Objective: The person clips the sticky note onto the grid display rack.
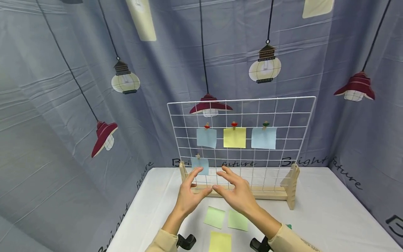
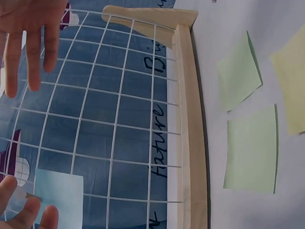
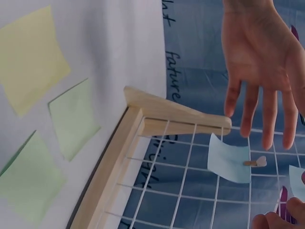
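My left hand and right hand are raised before a white wire grid, fingers spread and loosely bent, holding nothing. Their thumbs nearly meet; whether they touch I cannot tell. Behind the left fingertips, a small blue note hangs from a wooden clip low on the grid's left side. In the left wrist view, my left fingers overlap that note. Higher up, a blue note, a yellow note and another blue note hang in a row from heart-topped clips.
A wooden base supports the grid on the white table. Nearer me lie a green note, a second green note and a yellow note. Behind hangs a grey-blue curtain printed with lamps.
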The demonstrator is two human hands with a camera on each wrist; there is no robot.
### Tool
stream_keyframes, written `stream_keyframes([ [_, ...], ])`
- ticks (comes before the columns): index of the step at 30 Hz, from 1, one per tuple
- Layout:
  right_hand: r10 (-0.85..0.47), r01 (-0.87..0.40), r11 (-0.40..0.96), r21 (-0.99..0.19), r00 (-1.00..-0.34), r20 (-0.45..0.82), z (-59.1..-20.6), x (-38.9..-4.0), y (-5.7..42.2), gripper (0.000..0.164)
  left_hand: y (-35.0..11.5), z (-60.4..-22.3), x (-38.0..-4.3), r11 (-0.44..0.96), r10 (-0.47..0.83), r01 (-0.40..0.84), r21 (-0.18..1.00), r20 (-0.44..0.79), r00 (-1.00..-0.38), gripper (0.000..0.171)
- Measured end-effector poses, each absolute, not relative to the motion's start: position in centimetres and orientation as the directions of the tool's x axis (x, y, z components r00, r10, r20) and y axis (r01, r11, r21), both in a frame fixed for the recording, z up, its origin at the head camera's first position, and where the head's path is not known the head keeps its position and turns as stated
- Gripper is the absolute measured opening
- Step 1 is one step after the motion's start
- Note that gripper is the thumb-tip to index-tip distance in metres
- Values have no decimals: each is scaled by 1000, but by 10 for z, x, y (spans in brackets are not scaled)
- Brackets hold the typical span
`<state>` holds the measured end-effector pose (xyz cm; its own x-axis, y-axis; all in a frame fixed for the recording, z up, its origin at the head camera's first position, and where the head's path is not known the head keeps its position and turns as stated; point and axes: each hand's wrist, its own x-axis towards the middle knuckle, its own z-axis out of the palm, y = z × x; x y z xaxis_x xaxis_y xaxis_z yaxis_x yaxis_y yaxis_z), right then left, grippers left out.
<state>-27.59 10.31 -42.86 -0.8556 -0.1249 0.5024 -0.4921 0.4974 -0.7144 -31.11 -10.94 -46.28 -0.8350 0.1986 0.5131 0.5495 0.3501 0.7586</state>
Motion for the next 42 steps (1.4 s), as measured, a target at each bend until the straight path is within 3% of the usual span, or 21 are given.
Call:
stream_keyframes([
  [26,-144,-443,651,-617,-870,472,-456,-236,173,68,-107,-472,-280,461,298,542,702,453,-840,84],
  [42,-41,-303,711,-634,-919,393,-459,-224,226,74,-111,-477,-280,482,296,502,718,406,-865,83],
])
